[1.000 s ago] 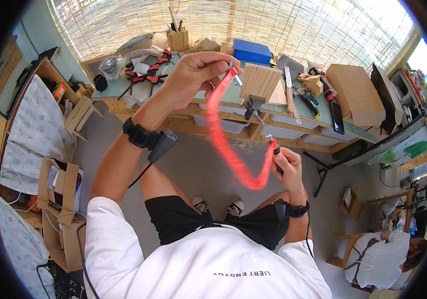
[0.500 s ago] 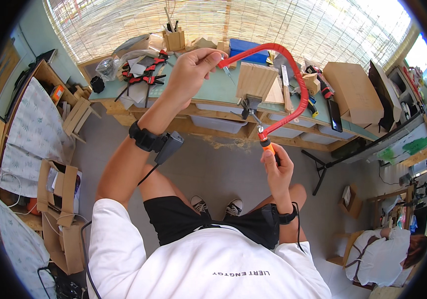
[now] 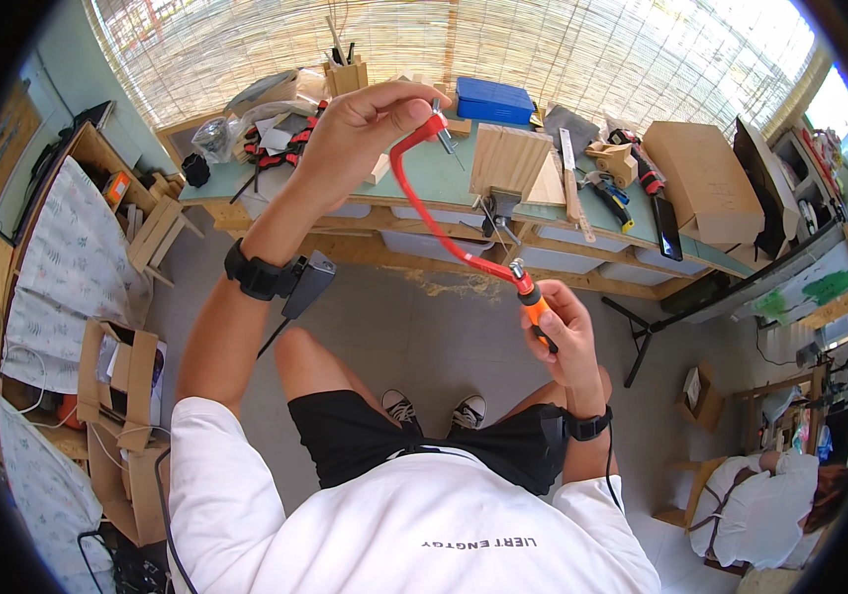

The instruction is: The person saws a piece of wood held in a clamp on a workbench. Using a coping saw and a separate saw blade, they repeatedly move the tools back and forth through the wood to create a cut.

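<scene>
My left hand [image 3: 355,148] grips the upper end of a red bow-frame saw [image 3: 427,216] by its metal blade fitting. My right hand [image 3: 567,337] is closed on the saw's orange-and-black handle [image 3: 538,312]. The frame bows down and to the left, with a thin blade, hard to make out, between the two ends. Just beyond the saw, an upright wooden board [image 3: 509,153] sits in a metal clamp or vise [image 3: 500,206] at the front edge of the workbench [image 3: 416,183].
The bench holds red-black clamps [image 3: 282,150], a blue case [image 3: 493,99], pliers [image 3: 614,206], a phone [image 3: 666,228] and a cardboard box [image 3: 701,183]. Open boxes [image 3: 122,416] stand at left, a black tripod [image 3: 634,351] at right. A person in white [image 3: 755,510] sits at lower right.
The saw frame swung from hanging low, blurred, to arching up and right, and now bows to the lower left. My left hand has risen slightly and moved left, still holding its end.
</scene>
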`<action>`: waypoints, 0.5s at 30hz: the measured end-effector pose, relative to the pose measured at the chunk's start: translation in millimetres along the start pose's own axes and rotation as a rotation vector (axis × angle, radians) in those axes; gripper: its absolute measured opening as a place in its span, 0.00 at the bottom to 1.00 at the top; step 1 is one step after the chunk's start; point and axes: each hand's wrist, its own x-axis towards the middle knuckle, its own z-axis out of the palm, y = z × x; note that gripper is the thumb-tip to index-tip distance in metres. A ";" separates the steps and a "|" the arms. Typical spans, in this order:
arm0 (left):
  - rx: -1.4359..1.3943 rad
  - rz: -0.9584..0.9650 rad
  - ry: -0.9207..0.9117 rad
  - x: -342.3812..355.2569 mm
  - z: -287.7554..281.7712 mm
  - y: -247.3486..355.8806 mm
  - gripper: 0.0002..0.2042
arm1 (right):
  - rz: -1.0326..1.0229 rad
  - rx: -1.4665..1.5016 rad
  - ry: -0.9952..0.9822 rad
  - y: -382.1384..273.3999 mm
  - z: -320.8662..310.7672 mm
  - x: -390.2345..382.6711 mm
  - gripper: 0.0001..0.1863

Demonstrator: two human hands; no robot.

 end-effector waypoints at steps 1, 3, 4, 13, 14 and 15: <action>0.086 0.002 -0.006 -1.0 0.4 3.3 0.11 | -0.001 0.001 -0.002 1.1 -0.5 1.0 0.12; 0.173 0.004 -0.013 -2.1 -0.9 3.4 0.12 | -0.342 -0.634 0.249 7.1 -3.8 3.5 0.12; 0.140 0.000 -0.023 -3.0 -3.1 1.2 0.12 | -0.389 -0.707 0.300 8.1 -6.3 4.9 0.12; -0.110 -0.233 -0.010 -10.0 1.5 11.7 0.12 | 0.120 0.145 -0.152 -10.8 -19.8 4.4 0.14; -0.071 -0.263 0.042 -9.2 3.5 12.5 0.13 | 0.120 0.143 -0.155 -9.5 -17.5 4.9 0.14; -0.070 -0.261 0.044 -9.8 3.7 10.8 0.13 | 0.004 -0.184 -0.018 -6.9 -12.7 5.3 0.14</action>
